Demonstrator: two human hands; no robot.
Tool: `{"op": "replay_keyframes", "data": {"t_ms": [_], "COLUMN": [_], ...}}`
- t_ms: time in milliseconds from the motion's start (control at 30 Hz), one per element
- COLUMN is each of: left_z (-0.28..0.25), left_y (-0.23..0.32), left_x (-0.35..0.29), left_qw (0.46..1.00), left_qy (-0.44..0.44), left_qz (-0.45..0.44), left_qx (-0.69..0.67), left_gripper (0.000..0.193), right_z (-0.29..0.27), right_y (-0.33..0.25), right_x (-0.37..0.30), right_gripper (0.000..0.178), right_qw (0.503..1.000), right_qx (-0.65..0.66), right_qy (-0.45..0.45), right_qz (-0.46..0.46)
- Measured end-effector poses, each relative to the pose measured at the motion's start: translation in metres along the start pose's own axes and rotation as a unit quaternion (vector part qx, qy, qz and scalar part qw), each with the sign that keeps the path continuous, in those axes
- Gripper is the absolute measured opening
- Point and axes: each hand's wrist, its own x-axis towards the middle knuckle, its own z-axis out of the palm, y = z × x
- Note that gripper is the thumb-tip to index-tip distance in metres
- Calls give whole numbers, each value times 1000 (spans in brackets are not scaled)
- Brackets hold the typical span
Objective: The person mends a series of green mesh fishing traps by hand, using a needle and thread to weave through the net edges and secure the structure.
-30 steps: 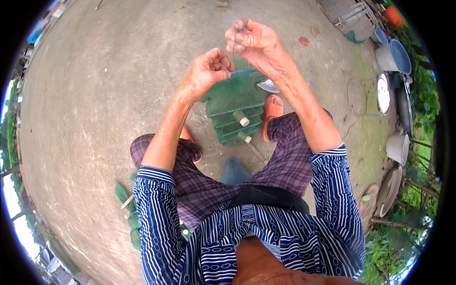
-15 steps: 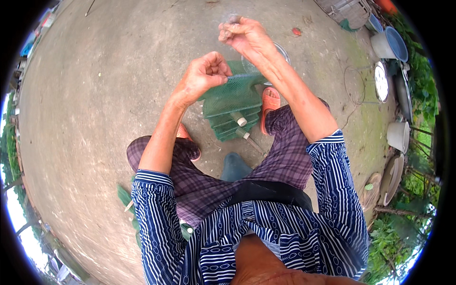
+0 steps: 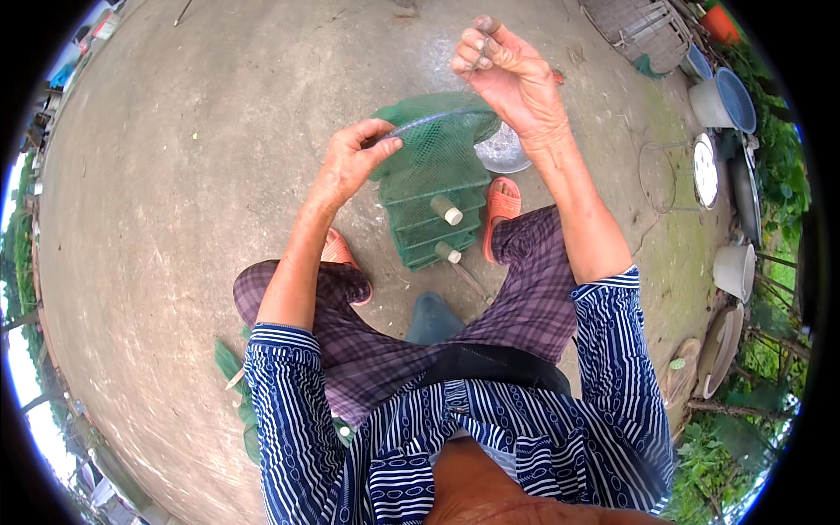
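A green mesh net (image 3: 429, 162) hangs between my knees, its lower part stacked in folded layers. Along its upper edge runs a bluish rim cord (image 3: 429, 117). My left hand (image 3: 354, 162) pinches the left end of that rim between thumb and fingers. My right hand (image 3: 512, 83) is raised beyond the net's right side, fingertips pressed together on something thin that I cannot make out. Two pale-ended cylinders (image 3: 451, 214) stick out of the net's near side. A shiny round metal pan (image 3: 505, 156) sits on the ground behind the net, partly covered by it.
More green netting (image 3: 229, 360) lies beside my left thigh. To the right stand a wire stand (image 3: 669, 179), a blue-lined bucket (image 3: 724, 101), a white bucket (image 3: 734, 269) and a shallow basin (image 3: 720, 350). A woven basket (image 3: 637, 31) is at the far right.
My right hand has moved right and turned its palm more toward me. My left hand has shifted slightly left and down along the rim, and the rim now shows stretched out.
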Motion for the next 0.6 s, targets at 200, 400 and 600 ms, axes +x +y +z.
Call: {"op": "replay_keyframes", "data": {"t_ms": [200, 400, 600], "left_z": [1, 1, 1], "left_y": [0, 8, 16], "left_x": [5, 3, 1], "left_qw": [992, 983, 988], "left_qy": [42, 72, 49], "left_qz": [17, 34, 55], "left_qx": [-114, -164, -133], "left_gripper": [18, 19, 18], "right_z": [-4, -5, -6], "right_y": [-13, -14, -21], "right_x": [1, 3, 1], "right_gripper": [23, 22, 23], "right_qw": [998, 997, 994], "right_qx": [-60, -44, -72], "right_qy": [-19, 29, 76], "right_qz": [-30, -64, -35]}}
